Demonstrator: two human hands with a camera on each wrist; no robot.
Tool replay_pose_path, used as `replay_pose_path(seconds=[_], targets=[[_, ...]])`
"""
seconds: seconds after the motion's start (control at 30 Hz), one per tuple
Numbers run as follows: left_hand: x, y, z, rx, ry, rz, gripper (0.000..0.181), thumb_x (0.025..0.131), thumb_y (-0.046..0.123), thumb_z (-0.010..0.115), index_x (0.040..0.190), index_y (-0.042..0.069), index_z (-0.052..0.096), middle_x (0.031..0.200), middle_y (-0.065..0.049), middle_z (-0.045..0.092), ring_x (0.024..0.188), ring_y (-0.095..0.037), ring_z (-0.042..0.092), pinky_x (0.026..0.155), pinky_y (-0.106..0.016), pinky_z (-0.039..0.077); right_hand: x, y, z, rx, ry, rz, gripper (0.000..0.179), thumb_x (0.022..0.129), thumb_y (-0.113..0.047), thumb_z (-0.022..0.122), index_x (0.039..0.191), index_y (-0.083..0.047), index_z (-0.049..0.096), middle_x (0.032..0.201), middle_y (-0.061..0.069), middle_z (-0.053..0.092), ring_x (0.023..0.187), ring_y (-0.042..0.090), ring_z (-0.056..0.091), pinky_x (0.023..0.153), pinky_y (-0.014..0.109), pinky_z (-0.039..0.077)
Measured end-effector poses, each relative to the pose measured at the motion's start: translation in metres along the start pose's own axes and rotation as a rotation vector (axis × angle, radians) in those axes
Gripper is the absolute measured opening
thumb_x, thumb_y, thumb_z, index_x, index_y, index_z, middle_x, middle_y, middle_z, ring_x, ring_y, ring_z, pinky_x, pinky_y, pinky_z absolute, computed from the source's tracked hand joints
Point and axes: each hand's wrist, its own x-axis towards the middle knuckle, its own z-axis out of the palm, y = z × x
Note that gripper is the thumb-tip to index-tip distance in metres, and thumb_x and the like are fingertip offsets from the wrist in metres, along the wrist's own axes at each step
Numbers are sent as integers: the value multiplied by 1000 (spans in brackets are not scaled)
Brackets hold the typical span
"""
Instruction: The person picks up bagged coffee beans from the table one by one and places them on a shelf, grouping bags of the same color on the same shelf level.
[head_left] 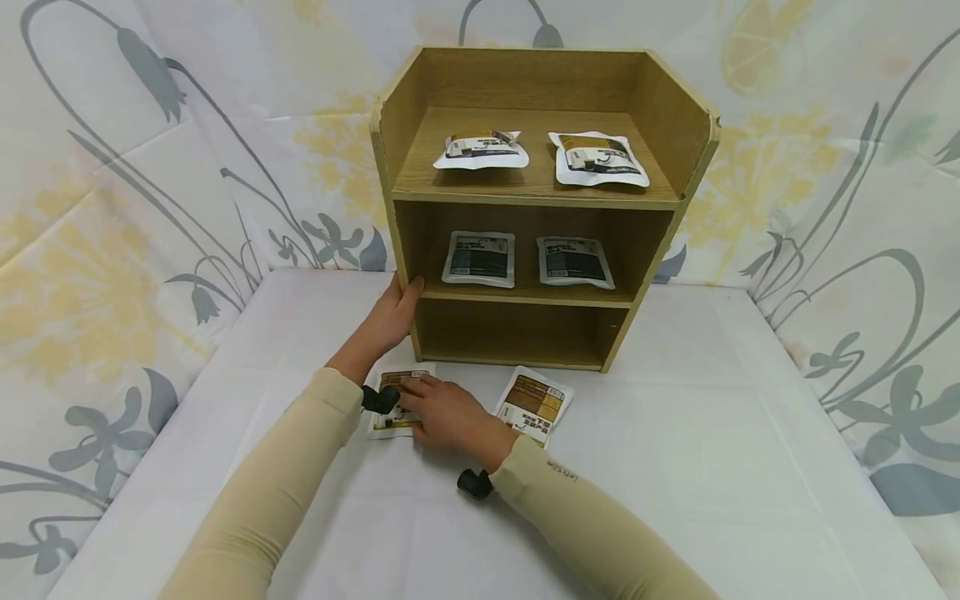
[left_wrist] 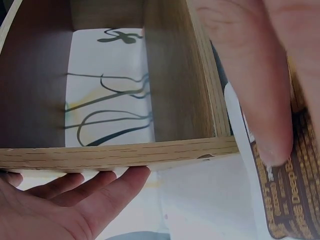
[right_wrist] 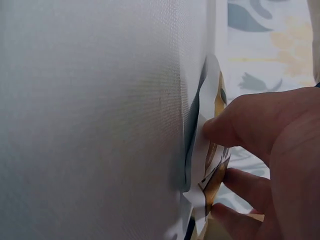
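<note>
My left hand [head_left: 386,321] rests against the left side panel of a wooden shelf unit [head_left: 517,364]; in the left wrist view its fingers [left_wrist: 131,182] lie extended along the outside of the panel. Right in front of the unit, a brown-and-white sealed pouch [head_left: 390,423] lies flat at the left. My right hand [head_left: 453,417] reaches over it, and in the right wrist view thumb and fingers [right_wrist: 245,187] pinch the crinkled pouch [right_wrist: 204,145]. A second yellow-and-brown pouch [head_left: 532,404] lies tilted on the table, its lower end partly behind the right wrist.
Two brown-and-white pouches, a left one [head_left: 480,150] and a right one [head_left: 600,158], sit on the top shelf. Two dark green pouches, left [head_left: 480,258] and right [head_left: 573,261], lie on the middle shelf. A patterned cloth [head_left: 187,125] hangs behind the white table [head_left: 720,467].
</note>
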Motion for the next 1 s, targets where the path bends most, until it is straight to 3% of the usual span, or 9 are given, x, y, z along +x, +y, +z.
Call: replay_pose_path(seconds=[0.13, 0.33, 0.47, 0.63, 0.87, 1.0], targets=[[-1, 1, 0, 18, -2, 4, 68, 102, 55, 22, 157, 18, 4, 152, -20, 32, 136, -38, 41, 110, -55, 35, -3, 2, 1, 29, -5, -4, 48, 94, -25, 57, 141, -25, 50, 154, 2, 38, 142, 24, 38, 112, 37, 37], [0, 1, 0, 20, -2, 10, 69, 102, 54, 21, 157, 16, 3, 151, -21, 33, 135, -39, 42, 109, -55, 36, -7, 4, -1, 137, -22, 2, 57, 87, -29, 70, 140, -25, 50, 152, 4, 40, 142, 25, 36, 114, 37, 35], [0, 1, 0, 5, -5, -4, 69, 102, 55, 22, 157, 18, 3, 151, -20, 33, 134, -38, 43, 108, -55, 37, -9, 5, -3, 199, -29, 28, 60, 84, -31, 76, 139, -26, 52, 150, 5, 43, 139, 24, 41, 111, 37, 39], [2, 1, 2, 11, -5, -18, 70, 101, 57, 21, 157, 19, 2, 153, -18, 31, 135, -37, 42, 109, -55, 36, -10, 5, -8, 189, -42, 32, 60, 83, -26, 77, 138, -26, 53, 147, 3, 46, 133, 21, 48, 105, 35, 44], [2, 2, 2, 4, -6, -20, 69, 102, 56, 22, 157, 19, 2, 153, -18, 31, 136, -37, 41, 110, -55, 36, -16, 6, -7, 118, 12, -62, 63, 81, -9, 76, 137, -28, 53, 135, 3, 54, 122, 18, 55, 91, 31, 52], [0, 3, 1, 8, -3, -19, 69, 102, 55, 22, 157, 18, 3, 153, -19, 31, 136, -37, 41, 111, -54, 34, -21, 7, -6, 80, 39, -87, 61, 83, -6, 72, 137, -27, 53, 138, 5, 52, 127, 20, 52, 94, 33, 52]])
